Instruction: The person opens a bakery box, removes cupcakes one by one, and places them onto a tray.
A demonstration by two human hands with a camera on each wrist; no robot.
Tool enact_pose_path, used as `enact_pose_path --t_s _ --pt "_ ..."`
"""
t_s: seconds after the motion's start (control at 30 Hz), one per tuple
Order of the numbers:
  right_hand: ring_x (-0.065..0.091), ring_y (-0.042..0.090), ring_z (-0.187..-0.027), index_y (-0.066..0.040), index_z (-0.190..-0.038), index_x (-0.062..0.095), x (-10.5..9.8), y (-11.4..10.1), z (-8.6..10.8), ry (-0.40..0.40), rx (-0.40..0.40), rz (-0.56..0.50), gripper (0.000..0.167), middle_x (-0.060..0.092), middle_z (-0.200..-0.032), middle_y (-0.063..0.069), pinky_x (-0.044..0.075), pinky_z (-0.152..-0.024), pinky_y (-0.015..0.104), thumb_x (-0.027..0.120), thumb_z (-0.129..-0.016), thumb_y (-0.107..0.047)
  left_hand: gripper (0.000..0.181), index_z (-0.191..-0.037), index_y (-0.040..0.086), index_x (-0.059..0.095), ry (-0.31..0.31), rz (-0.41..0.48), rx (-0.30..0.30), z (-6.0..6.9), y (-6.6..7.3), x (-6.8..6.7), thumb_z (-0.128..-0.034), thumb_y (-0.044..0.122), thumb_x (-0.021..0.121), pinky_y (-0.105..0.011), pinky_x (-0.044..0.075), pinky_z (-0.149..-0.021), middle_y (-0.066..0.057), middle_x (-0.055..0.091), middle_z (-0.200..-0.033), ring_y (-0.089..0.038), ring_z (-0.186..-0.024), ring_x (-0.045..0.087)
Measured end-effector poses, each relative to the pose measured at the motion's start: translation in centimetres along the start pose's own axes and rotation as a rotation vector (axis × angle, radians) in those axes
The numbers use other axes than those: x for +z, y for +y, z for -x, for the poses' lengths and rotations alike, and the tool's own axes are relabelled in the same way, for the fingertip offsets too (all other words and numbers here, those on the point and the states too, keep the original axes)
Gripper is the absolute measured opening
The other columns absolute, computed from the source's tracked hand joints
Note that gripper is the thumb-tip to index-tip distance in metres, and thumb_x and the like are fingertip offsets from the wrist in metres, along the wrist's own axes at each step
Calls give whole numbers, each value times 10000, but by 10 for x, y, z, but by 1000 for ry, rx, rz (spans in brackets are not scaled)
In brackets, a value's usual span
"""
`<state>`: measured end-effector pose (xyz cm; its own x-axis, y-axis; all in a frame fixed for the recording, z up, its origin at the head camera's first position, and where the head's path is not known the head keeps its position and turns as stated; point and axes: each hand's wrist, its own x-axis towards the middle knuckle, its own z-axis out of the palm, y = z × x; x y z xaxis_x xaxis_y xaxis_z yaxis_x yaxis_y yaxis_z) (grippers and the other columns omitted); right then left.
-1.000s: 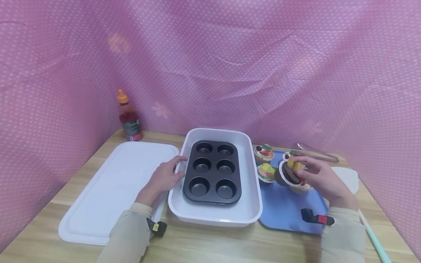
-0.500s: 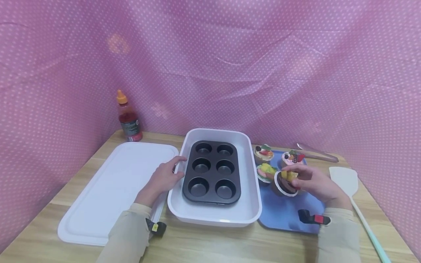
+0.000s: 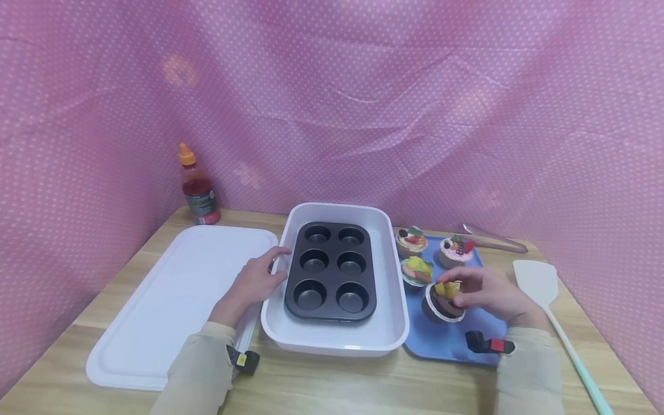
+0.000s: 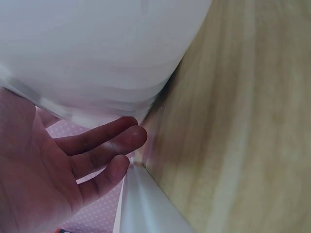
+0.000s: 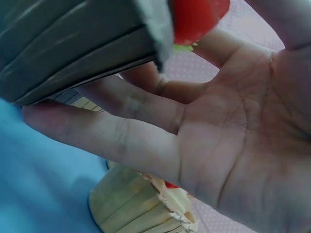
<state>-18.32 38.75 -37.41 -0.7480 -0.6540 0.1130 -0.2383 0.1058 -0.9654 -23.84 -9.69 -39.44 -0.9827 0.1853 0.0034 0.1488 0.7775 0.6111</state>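
My right hand point(image 3: 487, 294) pinches a chocolate-topped cupcake point(image 3: 441, 304) in a dark wrapper by its yellow topping. It tilts over the blue tray point(image 3: 451, 346); I cannot tell whether it touches. In the right wrist view, the dark wrapper point(image 5: 73, 48) and a red piece of topping point(image 5: 197, 19) fill the upper left, with a pale-wrapped cupcake point(image 5: 141, 204) below. Relaxed fingers of my left hand point(image 3: 254, 282) rest at the left rim of the white deep tray point(image 3: 337, 337), which holds a black muffin pan point(image 3: 332, 271). In the left wrist view, several fingers point(image 4: 104, 150) extend outside its wall.
More cupcakes stand on the blue tray: one fruit-topped point(image 3: 411, 241), one yellow-topped point(image 3: 417, 271), one pink-topped point(image 3: 456, 251). Tongs point(image 3: 495, 239) and a long-handled spatula point(image 3: 536, 282) lie to the right. A white board point(image 3: 181, 305) and a sauce bottle point(image 3: 199, 193) are at left.
My right hand has brought the cupcake left and nearer to me, uncovering the pink-topped cupcake behind it and the spatula head. My left hand stays at the white tray's rim.
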Motion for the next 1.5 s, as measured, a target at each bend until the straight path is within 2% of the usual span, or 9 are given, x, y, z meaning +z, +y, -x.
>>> enact_pose_path --t_s 0.23,0.5,0.73,0.97,1.3,1.5 --pt "669 50 -879 -60 -1283 643 3 4 -2 -63 17 -17 407 715 -1152 -38 591 -716 275 612 -912 104 516 -1438 234 519 1 -3 5 -1 0 -1 -924 233 565 -518 530 -882 -170 687 -1159 -277 -959 619" --pt "669 69 -939 -9 -1273 639 9 5 -6 -77 55 -27 381 713 -1211 -16 588 -744 260 633 -905 89 519 -1442 233 514 -2 1 2 0 1 0 -926 230 567 -499 530 -861 -164 684 -1135 -273 -942 613" --pt "659 62 -925 72 -1290 587 9 13 -7 -116 78 -70 380 703 -1213 7 596 -735 268 620 -912 88 519 -1444 233 514 -5 0 -1 0 1 0 -928 235 566 -509 533 -871 -166 684 -1152 -275 -956 618" --pt "664 80 -929 89 -1270 592 10 16 -10 -107 119 -34 376 702 -1172 -31 600 -745 267 670 -906 35 516 -1445 234 514 -5 -2 -4 0 0 0 -932 230 567 -518 536 -880 -173 684 -1165 -279 -965 623" --pt "660 48 -977 114 -1255 593 12 19 -13 -119 123 -38 376 711 -1186 -18 591 -772 253 671 -891 67 513 -1453 244 505 -6 5 -5 1 0 1 -943 243 565 -552 537 -911 -200 670 -1229 -308 -1031 637" --pt "646 30 -979 134 -1247 588 14 18 -17 -117 130 5 382 723 -1177 -30 573 -782 227 684 -885 58 510 -1454 245 504 -7 6 -7 1 -1 2 -948 246 564 -558 533 -922 -203 666 -1241 -314 -1051 638"
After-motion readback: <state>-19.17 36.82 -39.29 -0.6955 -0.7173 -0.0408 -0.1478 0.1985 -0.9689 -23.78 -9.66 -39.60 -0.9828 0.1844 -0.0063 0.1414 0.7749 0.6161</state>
